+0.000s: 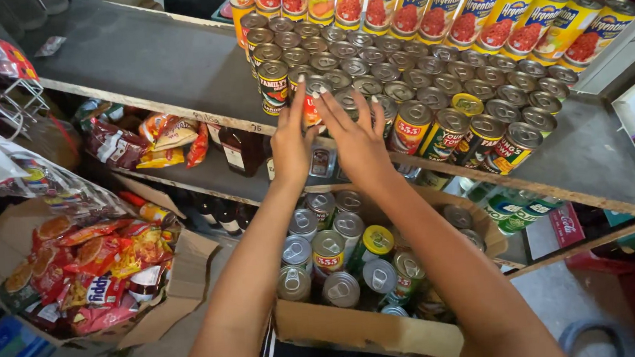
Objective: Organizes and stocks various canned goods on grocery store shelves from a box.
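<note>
The shelf (pixel 163 63), a grey board with a worn front edge, runs from upper left to lower right of the frame. Its right half carries ranks of cans: 1 back row of tall yellow cans (pixel 484 21) along the top edge, and short ring-pull cans (pixel 429 83) packed in front of them.

At lower centre an open box (pixel 371 333) holds more short cans (pixel 337 254), upright and touching. At lower left a second carton (pixel 184 282) holds red snack packs (pixel 95 265). Bottles (pixel 239 150) stand on the lower shelf at centre left.

Both hands are raised at centre frame, at the front left corner of the shelved cans. The left hand (pixel 291 147) and the right hand (pixel 358 143) stand palm to palm with fingers extended and slightly spread, closing from both sides on 1 red can (pixel 312 109) at the shelf edge. That can shows only in the gap between the hands; whether the fingertips press it cannot be told.

Judgement: the step in hand is seating this can into the front rank. The next move calls for squaring it against its neighbours, well back from the edge, then a reach down to the box.
</note>
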